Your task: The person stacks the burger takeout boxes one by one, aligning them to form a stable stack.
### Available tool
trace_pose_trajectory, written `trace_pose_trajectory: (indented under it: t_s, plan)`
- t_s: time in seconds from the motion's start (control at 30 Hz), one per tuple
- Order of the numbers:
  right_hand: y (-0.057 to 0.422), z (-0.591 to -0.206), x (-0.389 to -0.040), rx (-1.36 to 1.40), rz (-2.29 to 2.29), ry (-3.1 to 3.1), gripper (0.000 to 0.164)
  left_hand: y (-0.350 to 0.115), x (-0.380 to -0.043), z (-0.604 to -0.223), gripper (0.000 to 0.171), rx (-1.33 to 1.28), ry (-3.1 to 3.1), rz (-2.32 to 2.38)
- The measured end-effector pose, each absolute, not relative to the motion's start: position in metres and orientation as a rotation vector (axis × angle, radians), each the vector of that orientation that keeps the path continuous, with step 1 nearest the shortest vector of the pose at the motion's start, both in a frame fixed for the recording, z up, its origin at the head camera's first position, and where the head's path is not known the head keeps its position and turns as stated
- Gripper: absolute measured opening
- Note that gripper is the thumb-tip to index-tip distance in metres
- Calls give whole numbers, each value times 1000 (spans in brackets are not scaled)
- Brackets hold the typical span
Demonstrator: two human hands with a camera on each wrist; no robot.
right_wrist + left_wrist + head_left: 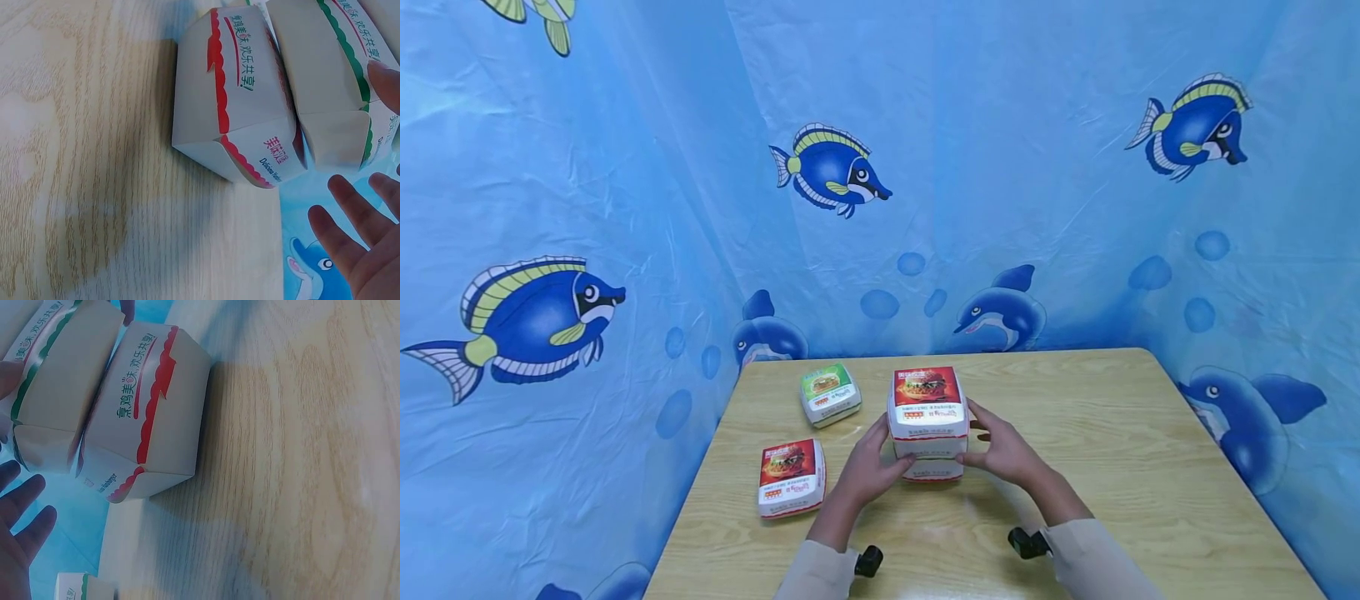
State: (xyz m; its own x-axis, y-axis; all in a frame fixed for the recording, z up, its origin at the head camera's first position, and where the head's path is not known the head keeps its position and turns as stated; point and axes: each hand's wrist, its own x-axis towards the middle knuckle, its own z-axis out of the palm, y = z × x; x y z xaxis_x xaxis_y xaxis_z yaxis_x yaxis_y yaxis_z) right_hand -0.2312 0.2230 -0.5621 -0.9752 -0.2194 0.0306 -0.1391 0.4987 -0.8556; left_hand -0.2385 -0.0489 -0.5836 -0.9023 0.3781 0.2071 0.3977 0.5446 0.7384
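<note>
Red on top, the box pile (928,425) stood between the counter's (1150,467) left and right edges. The left grip (871,467) and right grip (1006,452) held its sides, half spread (some fingers stuck out).

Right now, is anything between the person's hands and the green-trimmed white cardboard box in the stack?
Nothing visible: the left hand and right hand flank the green-trimmed white cardboard box, and both seem to touch it.
</note>
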Motion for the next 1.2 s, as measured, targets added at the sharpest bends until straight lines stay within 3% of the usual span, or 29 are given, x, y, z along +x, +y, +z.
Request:
trace_pose_trajectory:
  t_s: [0.7, 1.2]
  plan:
    - [230, -549, -227, -370, -1485, 2712, 101, -55, -233, -577, 85, -671, -2748, -1252]
    - [232, -527, -220, -513, -1585, 2745, 106, -93, -224, -582, 82, -490, -2876, -1126]
